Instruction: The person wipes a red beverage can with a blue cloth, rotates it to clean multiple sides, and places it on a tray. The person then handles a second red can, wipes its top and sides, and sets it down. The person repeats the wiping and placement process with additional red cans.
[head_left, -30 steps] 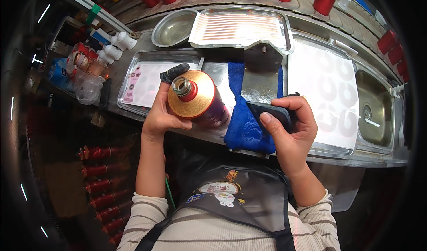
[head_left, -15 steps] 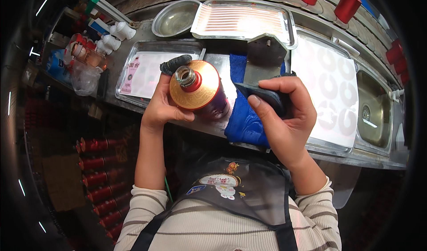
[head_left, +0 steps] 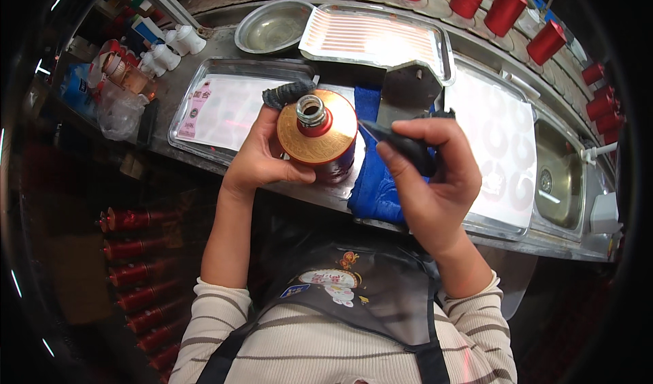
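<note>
Far left, table edge: a cluster of small white bottles point(head_left: 170, 47) and a crumpled clear plastic bag point(head_left: 119, 112), well apart from the work.

Left-centre: shallow steel tray point(head_left: 187, 108) lined with a pale printed sheet; behind it a round steel bowl point(head_left: 272, 27).

Left hand point(head_left: 255, 159): grip wrapped around the body of the red bottle point(head_left: 320, 136), thumb pressed against its near side, fingers curled behind. The bottle is held just above the near edge of the table point(head_left: 224, 44), roughly upright, its gold shoulder and open silver neck toward the camera; no cap shows on the neck. A dark, ribbed glove-like item point(head_left: 286, 93) lies just behind the fingers.

Centre: blue cloth point(head_left: 374, 187) draped over the table edge, under and beside the bottle. Behind it a ridged steel tray point(head_left: 374, 37) and a small metal bracket point(head_left: 411, 88).

Right hand point(head_left: 435, 180): grip closed around a black tool point(head_left: 401, 146), whose thin tip points toward the bottle's shoulder, near it; contact cannot be told.

Right: a white patterned sheet point(head_left: 496, 139), a steel sink point(head_left: 558, 180), and a row of red caps point(head_left: 507, 10) along the back.

Step judged: working on the open bottle's neck or shoulder with the tool. The next move seems to call for a steady left hold and fine aim of the tip.
</note>
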`<action>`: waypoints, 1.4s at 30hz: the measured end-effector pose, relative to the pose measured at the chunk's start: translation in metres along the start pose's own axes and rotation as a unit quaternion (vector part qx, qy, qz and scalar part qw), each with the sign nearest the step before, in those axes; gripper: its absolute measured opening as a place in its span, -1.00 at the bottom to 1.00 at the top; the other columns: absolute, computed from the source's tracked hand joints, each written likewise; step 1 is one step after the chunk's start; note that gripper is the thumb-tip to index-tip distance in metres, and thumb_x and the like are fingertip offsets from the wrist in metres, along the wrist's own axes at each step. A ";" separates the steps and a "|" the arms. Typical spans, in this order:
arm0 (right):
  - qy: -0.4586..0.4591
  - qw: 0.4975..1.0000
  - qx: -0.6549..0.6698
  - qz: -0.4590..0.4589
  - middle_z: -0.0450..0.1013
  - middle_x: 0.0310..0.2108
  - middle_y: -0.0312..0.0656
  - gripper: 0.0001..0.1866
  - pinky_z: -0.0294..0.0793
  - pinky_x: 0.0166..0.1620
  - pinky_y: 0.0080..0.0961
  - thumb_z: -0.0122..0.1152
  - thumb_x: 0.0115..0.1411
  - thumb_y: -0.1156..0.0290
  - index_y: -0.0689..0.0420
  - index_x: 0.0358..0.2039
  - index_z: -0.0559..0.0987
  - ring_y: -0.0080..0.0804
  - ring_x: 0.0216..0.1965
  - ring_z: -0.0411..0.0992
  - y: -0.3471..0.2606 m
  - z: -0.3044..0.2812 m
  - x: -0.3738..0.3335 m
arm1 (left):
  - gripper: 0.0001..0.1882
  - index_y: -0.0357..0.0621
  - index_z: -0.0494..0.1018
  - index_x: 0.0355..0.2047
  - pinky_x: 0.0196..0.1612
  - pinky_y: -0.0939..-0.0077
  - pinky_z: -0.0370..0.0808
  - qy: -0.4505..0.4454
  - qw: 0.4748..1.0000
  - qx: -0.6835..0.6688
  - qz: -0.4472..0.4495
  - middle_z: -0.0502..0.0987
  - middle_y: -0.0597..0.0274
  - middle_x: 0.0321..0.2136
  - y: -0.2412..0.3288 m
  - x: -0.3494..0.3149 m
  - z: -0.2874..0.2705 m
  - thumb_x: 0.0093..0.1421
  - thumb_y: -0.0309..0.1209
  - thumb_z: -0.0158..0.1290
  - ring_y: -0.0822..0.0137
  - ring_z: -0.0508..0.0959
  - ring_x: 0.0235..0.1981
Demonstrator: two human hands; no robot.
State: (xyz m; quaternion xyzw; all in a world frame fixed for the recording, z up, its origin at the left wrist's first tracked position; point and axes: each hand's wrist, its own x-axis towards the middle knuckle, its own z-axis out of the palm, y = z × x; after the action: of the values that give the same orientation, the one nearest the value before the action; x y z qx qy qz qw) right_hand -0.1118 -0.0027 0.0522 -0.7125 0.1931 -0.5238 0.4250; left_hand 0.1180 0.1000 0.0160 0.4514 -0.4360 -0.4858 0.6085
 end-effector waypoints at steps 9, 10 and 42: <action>-0.060 0.967 -0.186 -0.162 0.40 -0.48 -0.22 -0.55 0.40 -0.24 -0.31 0.35 -0.30 0.69 0.09 -0.28 0.71 -0.16 -0.42 0.36 -0.013 0.026 -0.007 | -0.09 -0.07 0.35 0.22 0.24 0.29 0.39 0.139 0.970 0.186 0.072 0.50 0.13 0.09 -0.006 -0.007 0.040 -0.18 -0.41 0.51 0.25 0.50 0.14; -0.068 0.967 -0.186 -0.163 0.41 -0.47 -0.21 -0.55 0.41 -0.24 -0.31 0.35 -0.30 0.69 0.09 -0.28 0.71 -0.16 -0.41 0.37 -0.015 0.028 -0.008 | -0.13 -0.08 0.35 0.20 0.20 0.27 0.41 0.162 0.944 0.256 0.128 0.49 0.07 0.06 -0.014 -0.007 0.044 -0.16 -0.41 0.48 0.15 0.51 0.12; -0.099 0.977 -0.181 -0.060 0.61 -0.37 -0.20 -0.75 0.46 -0.15 -0.48 0.53 -0.08 0.64 0.17 -0.35 0.68 -0.36 -0.33 0.53 -0.016 0.023 0.009 | 0.13 -0.31 -0.06 0.34 0.24 0.05 0.37 0.226 0.878 0.363 0.213 0.33 -0.24 0.16 -0.052 0.007 0.057 -0.07 -0.26 0.44 -0.24 0.42 0.15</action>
State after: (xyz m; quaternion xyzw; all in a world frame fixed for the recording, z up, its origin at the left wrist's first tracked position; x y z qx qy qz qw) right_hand -0.0906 0.0089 0.0680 -0.8365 0.1984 -0.4316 0.2732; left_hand 0.0531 0.0801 -0.0215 0.6345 -0.5179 -0.0369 0.5726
